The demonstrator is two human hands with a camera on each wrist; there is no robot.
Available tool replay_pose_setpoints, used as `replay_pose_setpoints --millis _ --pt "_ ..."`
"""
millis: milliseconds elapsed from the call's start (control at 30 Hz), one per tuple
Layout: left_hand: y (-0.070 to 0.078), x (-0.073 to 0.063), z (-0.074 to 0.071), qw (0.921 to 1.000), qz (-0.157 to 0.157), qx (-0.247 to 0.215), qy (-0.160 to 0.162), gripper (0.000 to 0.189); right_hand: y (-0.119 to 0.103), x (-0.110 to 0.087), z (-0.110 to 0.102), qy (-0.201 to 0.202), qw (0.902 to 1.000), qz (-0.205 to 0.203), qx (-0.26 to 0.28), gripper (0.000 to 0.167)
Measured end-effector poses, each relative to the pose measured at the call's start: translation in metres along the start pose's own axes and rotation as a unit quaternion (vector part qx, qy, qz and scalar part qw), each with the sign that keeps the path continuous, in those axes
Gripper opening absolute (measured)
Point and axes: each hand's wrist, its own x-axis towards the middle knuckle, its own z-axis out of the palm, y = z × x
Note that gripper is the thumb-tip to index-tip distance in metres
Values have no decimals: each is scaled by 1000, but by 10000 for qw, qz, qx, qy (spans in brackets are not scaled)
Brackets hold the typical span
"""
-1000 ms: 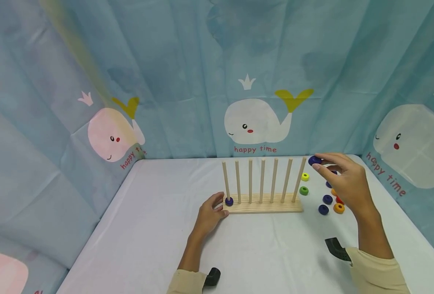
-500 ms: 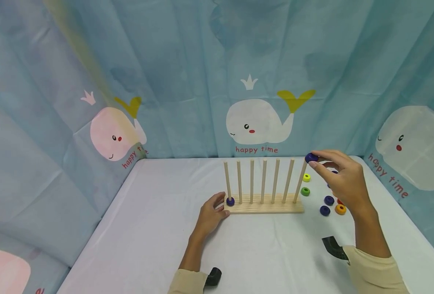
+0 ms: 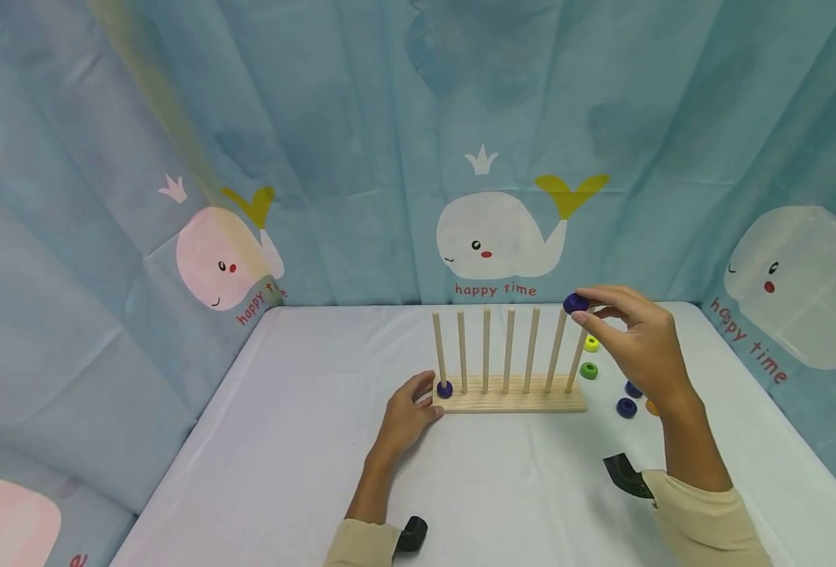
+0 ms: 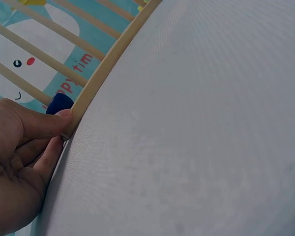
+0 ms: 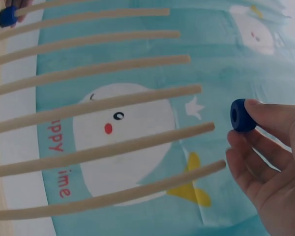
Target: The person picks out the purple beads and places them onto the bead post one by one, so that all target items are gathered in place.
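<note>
A wooden peg rack [image 3: 510, 403] with several upright pegs stands on the table. One dark blue bead [image 3: 445, 390] sits at the bottom of its leftmost peg. My left hand [image 3: 405, 413] grips the rack's left end, thumb at the front edge beside that bead, as the left wrist view also shows. Between thumb and fingertips my right hand [image 3: 634, 335] pinches another dark blue bead [image 3: 576, 303], level with the peg tops near the right end. In the right wrist view this bead [image 5: 242, 116] is just beyond the peg tips, its hole facing them, apart from every peg.
Right of the rack lie loose beads: a yellow one [image 3: 591, 343], a green one [image 3: 589, 371], dark blue ones [image 3: 627, 408] and an orange one [image 3: 652, 407] partly behind my right arm. A whale-printed curtain [image 3: 361, 157] hangs behind the white table [image 3: 305, 441].
My right hand has moved left with the blue bead, from right of the last peg to over the right-end pegs. The left hand keeps its grip on the rack.
</note>
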Motion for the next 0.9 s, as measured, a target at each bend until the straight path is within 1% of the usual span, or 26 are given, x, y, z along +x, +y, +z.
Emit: replay_pose_setpoints --millis 133,367,700,900 --pt "-1 0 0 10000 -16 3 11 67 -5 3 7 -88 9999 -36 144 36" --pt "-2 0 0 10000 -2 -3 5 67 -9 8 18 -206 9988 -281 355 37" --pt "-2 0 -1 10000 14 -18 15 67 -16 13 32 -415 9972 -257 568 36" --pt "-2 0 -1 9999 81 -83 -39 67 -18 17 38 -512 9959 -388 645 36"
